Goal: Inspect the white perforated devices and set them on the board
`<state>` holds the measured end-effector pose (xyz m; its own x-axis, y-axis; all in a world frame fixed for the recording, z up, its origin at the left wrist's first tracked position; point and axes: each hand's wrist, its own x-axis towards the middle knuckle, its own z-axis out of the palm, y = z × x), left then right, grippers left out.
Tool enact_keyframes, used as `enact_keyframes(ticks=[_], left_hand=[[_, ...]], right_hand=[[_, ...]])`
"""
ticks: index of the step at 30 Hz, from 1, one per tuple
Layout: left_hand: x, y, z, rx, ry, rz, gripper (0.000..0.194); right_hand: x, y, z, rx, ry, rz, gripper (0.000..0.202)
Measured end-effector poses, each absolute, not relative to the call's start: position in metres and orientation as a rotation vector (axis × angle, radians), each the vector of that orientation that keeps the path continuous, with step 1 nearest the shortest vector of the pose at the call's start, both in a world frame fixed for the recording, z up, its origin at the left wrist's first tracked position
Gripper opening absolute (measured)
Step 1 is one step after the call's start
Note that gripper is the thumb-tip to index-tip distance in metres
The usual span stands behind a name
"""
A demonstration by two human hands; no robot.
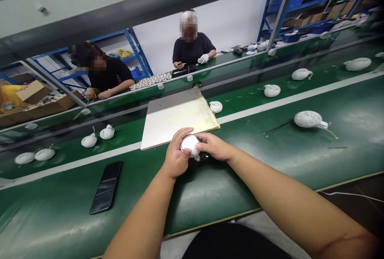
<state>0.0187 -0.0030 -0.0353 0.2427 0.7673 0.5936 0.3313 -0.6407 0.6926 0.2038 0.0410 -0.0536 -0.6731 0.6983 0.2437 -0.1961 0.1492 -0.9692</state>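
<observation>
White shell (190,142) is held between both hands, over the green bench (138,211), just on the near side of the board. Left hand (177,154) is wrapped round its left side, thumb laid on the near face; right hand (215,147) is closed in from the right, thumb against the side. Grip is narrow, set to the shell's width. Short stub (197,157) and thin wire (204,157) are pointed down and right, out of the palms.

Handling, judged by looks: light and stiff, probably thin plastic, smooth enough for some slip. Holes are seen in a similar shell (309,119) at right, so a hard squeeze is best avoided. Wire is rated the weak point. Best held two-sided on the round body, not lifted by stub or wire.

Further out: board (171,121) is laid flat across the pale strip (270,105); another shell (216,107) is set by its right edge, contact can't be told. Phone (106,187) is placed left of the hands. Two people are seen opposite.
</observation>
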Motion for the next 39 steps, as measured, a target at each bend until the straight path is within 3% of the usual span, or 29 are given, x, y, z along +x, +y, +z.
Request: enact_keyframes(ticks=[5,9,20,30,33,35,39], left_hand=[[0.034,-0.011,-0.030,1.951,1.063,1.525,0.042],[0.048,-0.015,-0.034,1.828,1.077,1.544,0.040],[0.065,-0.016,-0.044,1.823,1.041,1.562,0.041],[0.035,0.001,-0.041,2.018,1.140,1.553,0.037],[0.021,0.005,-0.047,1.822,1.199,1.443,0.059],[0.014,0.007,-0.051,1.675,1.183,1.272,0.071],[0.008,0.005,-0.047,1.733,1.119,1.025,0.060]], right_hand=[[0.192,0.037,-0.061,-0.618,-1.509,1.578,0.052],[0.177,0.031,-0.061,-0.673,-1.135,1.473,0.049],[0.164,0.015,-0.064,-0.713,-1.044,1.441,0.057],[0.180,0.026,-0.056,-0.868,-1.598,1.211,0.054],[0.185,0.022,-0.053,-0.895,-1.763,0.938,0.078],[0.190,0.022,-0.053,-0.845,-1.891,0.687,0.084],[0.198,0.029,-0.054,-0.644,-1.902,0.524,0.067]])
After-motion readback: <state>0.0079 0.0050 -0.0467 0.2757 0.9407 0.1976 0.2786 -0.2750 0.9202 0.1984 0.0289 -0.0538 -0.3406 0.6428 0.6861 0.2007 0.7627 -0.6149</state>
